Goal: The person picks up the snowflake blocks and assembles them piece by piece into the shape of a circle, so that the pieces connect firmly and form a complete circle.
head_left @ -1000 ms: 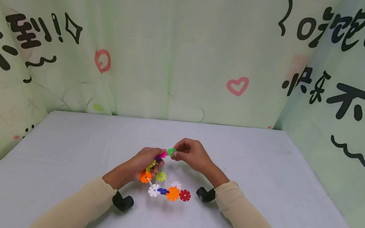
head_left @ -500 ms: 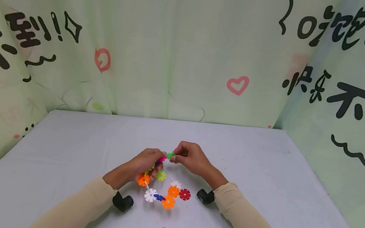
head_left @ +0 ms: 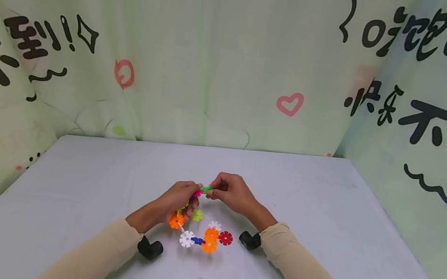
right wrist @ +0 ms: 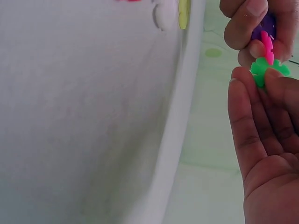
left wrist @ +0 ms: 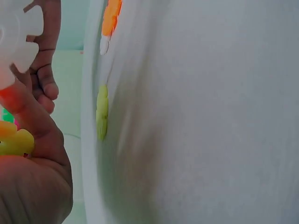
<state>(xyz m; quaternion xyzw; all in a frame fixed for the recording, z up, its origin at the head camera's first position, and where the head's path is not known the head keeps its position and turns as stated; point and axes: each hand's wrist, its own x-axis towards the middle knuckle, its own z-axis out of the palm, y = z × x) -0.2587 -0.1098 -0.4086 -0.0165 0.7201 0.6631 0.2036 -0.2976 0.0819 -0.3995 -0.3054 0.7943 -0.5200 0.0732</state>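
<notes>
My left hand (head_left: 178, 198) grips a chain of notched plastic snowflake discs. A pink disc (right wrist: 266, 47) at its upper end sticks out of my fingers, slotted beside a purple disc (right wrist: 264, 27). Between thumb and fingers my right hand (head_left: 234, 192) pinches a green disc (right wrist: 261, 70), which meets the pink disc's edge. Below my left hand hangs the rest of the chain: an orange disc (head_left: 176, 221), a white disc (head_left: 186, 238), a blue disc (head_left: 198, 241) and another orange disc (head_left: 209, 245). Parts of the chain are hidden in my left palm.
On the white table (head_left: 306, 194) lie a yellow-green disc (head_left: 197, 215), a white disc (head_left: 215, 225), an orange disc (head_left: 212, 233) and a red disc (head_left: 226, 238). A printed curtain (head_left: 234, 64) stands behind the table. Black wrist mounts (head_left: 150, 248) jut from both sleeves.
The green disc has tilted from face-on toward edge-on and come slightly left and down with my right hand. The hanging chain has swung lower, uncovering the orange disc on the table.
</notes>
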